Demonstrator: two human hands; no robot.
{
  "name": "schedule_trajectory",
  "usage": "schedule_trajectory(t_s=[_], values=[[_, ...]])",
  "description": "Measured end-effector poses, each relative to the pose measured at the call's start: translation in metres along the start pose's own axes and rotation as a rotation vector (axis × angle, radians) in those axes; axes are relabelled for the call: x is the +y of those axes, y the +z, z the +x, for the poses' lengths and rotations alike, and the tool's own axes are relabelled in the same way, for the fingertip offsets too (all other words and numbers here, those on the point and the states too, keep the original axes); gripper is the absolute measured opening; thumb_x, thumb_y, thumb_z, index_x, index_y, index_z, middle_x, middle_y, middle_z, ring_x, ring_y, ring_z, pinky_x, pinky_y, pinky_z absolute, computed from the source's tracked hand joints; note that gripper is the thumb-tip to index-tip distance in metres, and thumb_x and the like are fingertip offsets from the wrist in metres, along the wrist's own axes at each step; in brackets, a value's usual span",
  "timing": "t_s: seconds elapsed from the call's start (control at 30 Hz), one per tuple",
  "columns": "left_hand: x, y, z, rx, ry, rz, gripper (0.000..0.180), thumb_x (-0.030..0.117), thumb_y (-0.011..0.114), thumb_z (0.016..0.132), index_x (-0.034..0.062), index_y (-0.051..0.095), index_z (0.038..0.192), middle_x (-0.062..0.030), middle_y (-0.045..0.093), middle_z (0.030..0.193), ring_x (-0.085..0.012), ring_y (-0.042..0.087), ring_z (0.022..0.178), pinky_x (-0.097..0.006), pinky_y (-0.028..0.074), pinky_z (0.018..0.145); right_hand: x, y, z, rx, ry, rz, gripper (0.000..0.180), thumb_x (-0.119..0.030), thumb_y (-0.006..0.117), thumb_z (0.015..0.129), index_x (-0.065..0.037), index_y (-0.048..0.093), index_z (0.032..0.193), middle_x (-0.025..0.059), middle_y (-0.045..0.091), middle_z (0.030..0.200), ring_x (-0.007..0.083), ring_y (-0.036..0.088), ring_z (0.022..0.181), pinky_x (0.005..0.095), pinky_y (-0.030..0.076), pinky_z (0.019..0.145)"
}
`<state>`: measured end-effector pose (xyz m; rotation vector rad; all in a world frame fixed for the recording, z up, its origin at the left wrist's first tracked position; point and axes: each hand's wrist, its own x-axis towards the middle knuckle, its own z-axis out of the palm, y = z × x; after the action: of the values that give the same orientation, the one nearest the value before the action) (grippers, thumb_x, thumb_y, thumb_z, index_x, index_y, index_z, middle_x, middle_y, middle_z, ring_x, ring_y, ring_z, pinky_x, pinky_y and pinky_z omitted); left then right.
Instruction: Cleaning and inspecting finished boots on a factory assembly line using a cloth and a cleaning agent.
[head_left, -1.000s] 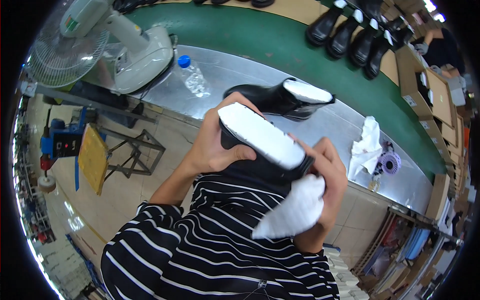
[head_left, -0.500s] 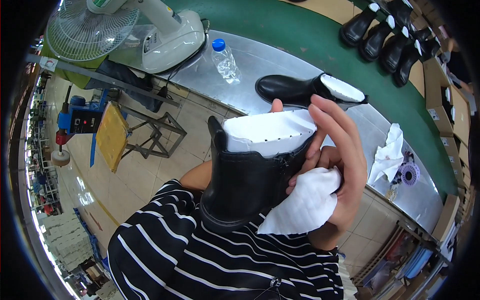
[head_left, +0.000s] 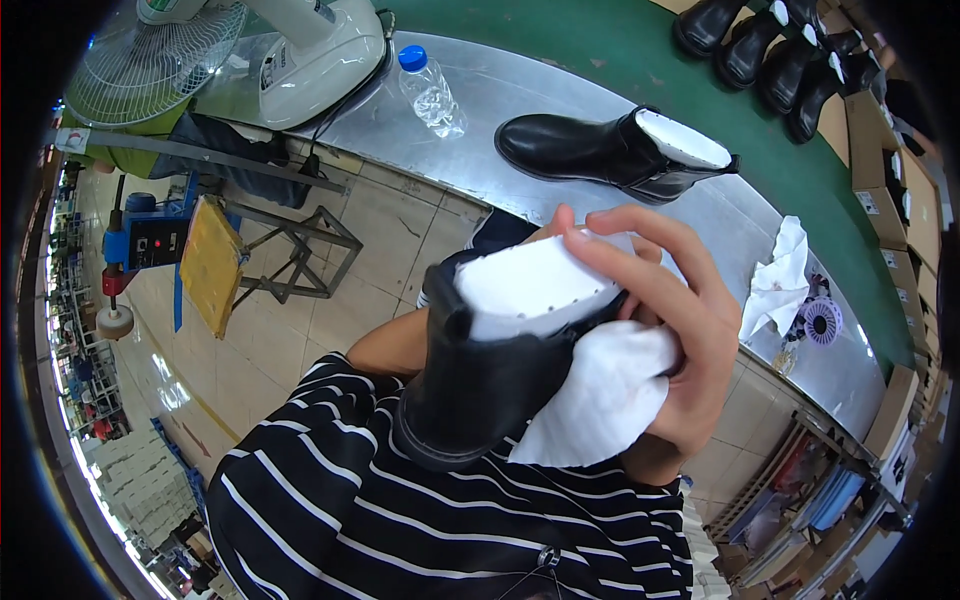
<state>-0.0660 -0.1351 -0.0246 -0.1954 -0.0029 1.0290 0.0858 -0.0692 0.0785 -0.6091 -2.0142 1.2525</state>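
A black ankle boot (head_left: 480, 395) with a white insert (head_left: 535, 285) at its opening is held up against my striped shirt, toe down. My left hand (head_left: 563, 218) grips it from the far side; only a fingertip shows past the top edge, the rest hidden behind the boot. A bunched white cloth (head_left: 605, 395) is tucked in the curled fingers of my right hand (head_left: 695, 335). Two of that hand's fingers reach over the boot's top rim and touch the white insert. The matching black boot (head_left: 590, 150) lies on its side on the metal table beyond.
The metal table (head_left: 540, 85) bears a fan (head_left: 325, 65), a water bottle (head_left: 432, 95), another white cloth (head_left: 778, 275) and a small purple fan (head_left: 822, 320). Several black boots (head_left: 745, 50) stand past the green belt (head_left: 590, 45). A blue machine (head_left: 150, 240) and a person's leg are at left.
My right fingers have moved left over the top rim onto the white insert. The held boot has tilted slightly, and the whole view has shifted a little.
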Motion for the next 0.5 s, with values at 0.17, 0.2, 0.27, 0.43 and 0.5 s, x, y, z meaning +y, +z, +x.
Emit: schedule_trajectory(t_s=[0.17, 0.2, 0.27, 0.43, 0.5], values=[[-0.006, 0.005, 0.009, 0.065, 0.059, 0.149, 0.072, 0.069, 0.041, 0.092, 0.0026, 0.054, 0.117, -0.0104, 0.059, 0.109, -0.0180, 0.059, 0.106, -0.029, 0.050, 0.090, 0.003, -0.001, 0.004, -0.020, -0.055, -0.030, 0.055, -0.033, 0.079, 0.064, -0.006, 0.073, 0.111, 0.0132, 0.063, 0.112, 0.0077, 0.050, 0.070, 0.0195, 0.035, 0.058], [-0.006, 0.002, 0.008, 0.226, 0.047, 0.008, 0.073, 0.070, 0.041, 0.091, 0.0017, 0.054, 0.115, -0.0106, 0.058, 0.108, -0.0185, 0.058, 0.105, -0.029, 0.049, 0.090, 0.003, 0.000, 0.002, -0.023, -0.054, -0.028, 0.055, -0.033, 0.079, 0.064, -0.006, 0.073, 0.111, 0.0132, 0.063, 0.112, 0.0077, 0.050, 0.070, 0.0195, 0.035, 0.058], [-0.003, 0.037, 0.016, 0.342, -0.023, 0.301, 0.074, 0.071, 0.043, 0.091, 0.0001, 0.053, 0.112, -0.0110, 0.057, 0.106, -0.0196, 0.058, 0.104, -0.029, 0.048, 0.091, 0.004, -0.001, 0.000, -0.022, -0.044, -0.048, 0.053, -0.028, 0.078, 0.064, -0.005, 0.073, 0.112, 0.0136, 0.062, 0.111, 0.0069, 0.050, 0.068, 0.0192, 0.034, 0.056], [-0.009, -0.004, 0.020, -0.146, 0.054, 0.157, 0.078, 0.075, 0.040, 0.088, -0.0005, 0.053, 0.102, -0.0110, 0.055, 0.102, -0.0196, 0.056, 0.100, -0.029, 0.046, 0.086, 0.008, 0.000, 0.005, 0.004, -0.062, 0.011, 0.049, -0.026, 0.077, 0.066, -0.002, 0.073, 0.108, 0.0121, 0.063, 0.108, 0.0039, 0.047, 0.064, 0.0185, 0.032, 0.055], [-0.003, -0.004, 0.027, -0.292, 0.080, 0.421, 0.079, 0.076, 0.040, 0.088, -0.0003, 0.052, 0.104, -0.0103, 0.055, 0.103, -0.0192, 0.056, 0.098, -0.029, 0.047, 0.085, 0.007, 0.002, 0.004, -0.002, -0.067, -0.036, 0.049, -0.027, 0.077, 0.066, -0.002, 0.073, 0.108, 0.0120, 0.064, 0.108, 0.0037, 0.047, 0.064, 0.0184, 0.032, 0.055]])
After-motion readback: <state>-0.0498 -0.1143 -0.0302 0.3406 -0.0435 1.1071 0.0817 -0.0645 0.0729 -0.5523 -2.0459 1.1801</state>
